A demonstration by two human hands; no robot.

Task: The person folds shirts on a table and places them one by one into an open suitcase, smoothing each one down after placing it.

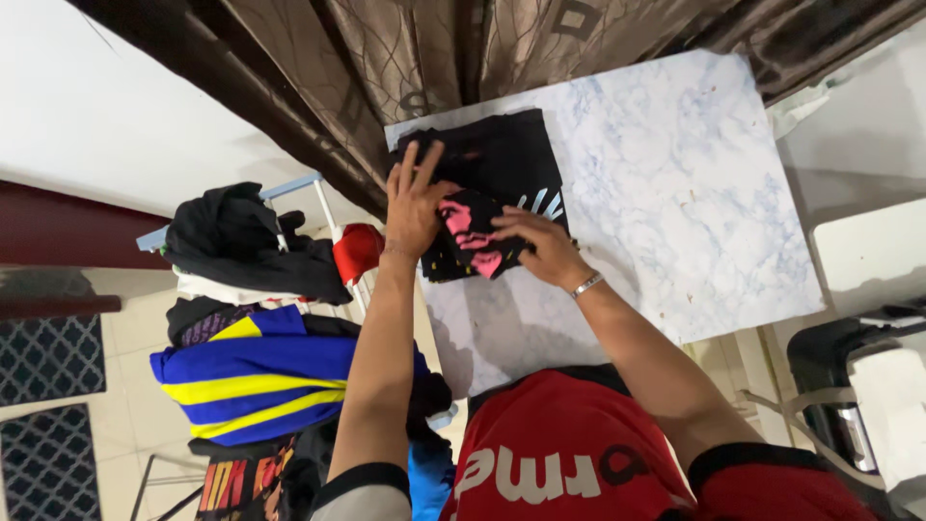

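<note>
A folded black shirt (502,159) with a pink printed picture lies on a white marble-patterned table top (675,183), near its far left corner. My left hand (415,203) lies flat on the shirt's left edge, fingers spread. My right hand (535,241), with a metal bracelet on the wrist, pinches the folded fabric beside the pink print. Both hands touch the same shirt. I wear a red top with white letters (569,453).
A rack (289,193) at the left is piled with clothes: black garments (241,241), a blue and yellow striped one (260,376), something red (357,251). Brown patterned curtains (434,48) hang behind the table. A dark chair (839,386) stands at the right.
</note>
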